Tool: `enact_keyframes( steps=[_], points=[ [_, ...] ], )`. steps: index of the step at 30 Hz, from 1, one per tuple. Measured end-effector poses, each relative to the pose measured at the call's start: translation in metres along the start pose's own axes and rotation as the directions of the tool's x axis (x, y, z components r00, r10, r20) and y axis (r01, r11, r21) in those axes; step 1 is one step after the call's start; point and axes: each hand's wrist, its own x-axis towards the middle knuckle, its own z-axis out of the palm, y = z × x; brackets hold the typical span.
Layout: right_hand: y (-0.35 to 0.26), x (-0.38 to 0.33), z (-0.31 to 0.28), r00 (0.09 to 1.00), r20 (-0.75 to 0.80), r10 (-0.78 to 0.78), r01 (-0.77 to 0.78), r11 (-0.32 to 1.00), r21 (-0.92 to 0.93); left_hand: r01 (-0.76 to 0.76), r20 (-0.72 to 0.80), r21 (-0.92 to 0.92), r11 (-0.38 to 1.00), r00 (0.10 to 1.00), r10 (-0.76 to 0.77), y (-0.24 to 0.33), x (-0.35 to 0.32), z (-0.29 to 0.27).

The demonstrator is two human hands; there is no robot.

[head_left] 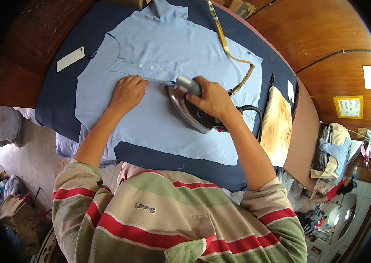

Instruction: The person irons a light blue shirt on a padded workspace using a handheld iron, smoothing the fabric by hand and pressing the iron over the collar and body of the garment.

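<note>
A light blue short-sleeved shirt (172, 57) with a buttoned placket lies spread on a dark blue padded ironing surface (150, 153). My right hand (214, 98) is closed round the handle of a steam iron (188, 116), whose metal plate sits on the shirt just below the placket. From the iron's rear, a coiled tan hose (244, 79) and a black cord (255, 109) lead away. Left of the iron, my left hand (129, 91) rests on the shirt near the buttons, its fingers curled and bunched together at the fabric; the fingertips are partly hidden.
A white tag (70, 59) lies by the shirt's neckline. At the right are a scorched cream pad (276, 125), a brown board (303, 136) and a stack of folded garments (336, 151). Wooden walls (325, 35) stand close; another person (343, 188) is at the far right.
</note>
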Motion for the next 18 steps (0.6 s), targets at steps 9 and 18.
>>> enact_keyframes(
  steps=[9,18],
  points=[
    [-0.021,0.0,0.007,0.993,0.108,-0.04,0.048,0.996,-0.078,0.232,0.094,0.205,0.951,0.962,-0.255,-0.011,0.0,-0.017],
    [-0.054,0.039,0.017,0.996,-0.089,0.023,-0.021,1.0,0.018,0.226,0.163,0.121,0.967,0.956,-0.244,-0.056,-0.001,-0.019]
  ],
)
